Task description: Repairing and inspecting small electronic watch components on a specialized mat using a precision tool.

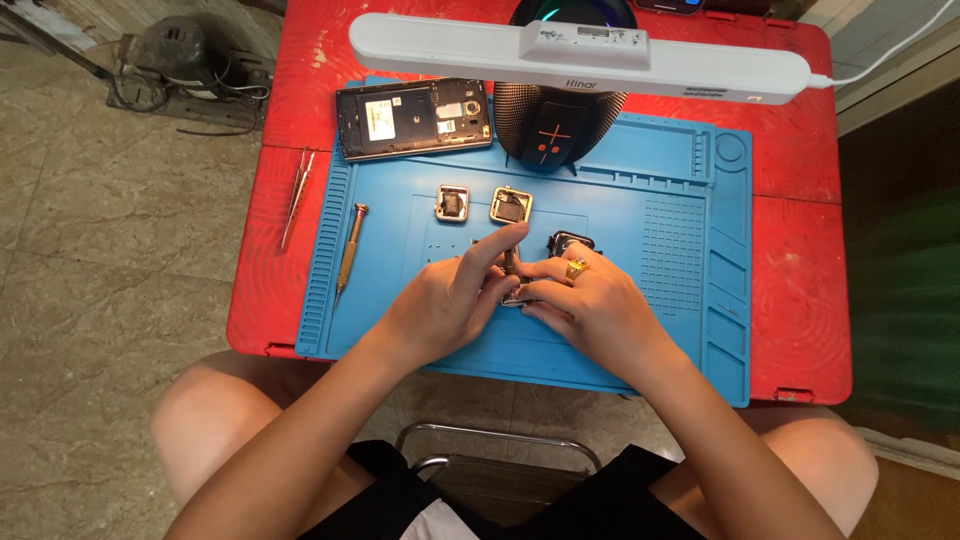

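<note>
— Red wooden table [800,300] under a blue silicone work mat [660,300]; what are the hands doing?

— Left hand [440,305] curls its fingers around a slim brass-handled screwdriver [510,258], upright between thumb and forefinger. Right hand [590,305] pinches a small metal part [514,298] right at the fingertips, mostly hidden.

— Nearby?

— Just beyond the fingers, two square metal watch cases [511,205]; farther left, another screwdriver [350,250].

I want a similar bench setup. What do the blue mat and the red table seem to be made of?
Mat: probably silicone or soft rubber, matte, with moulded ridges and compartments. Table: looks like moulded plastic, slightly glossy red, with a faint swirled texture and a seam across it; painted wood can't be ruled out.
</note>
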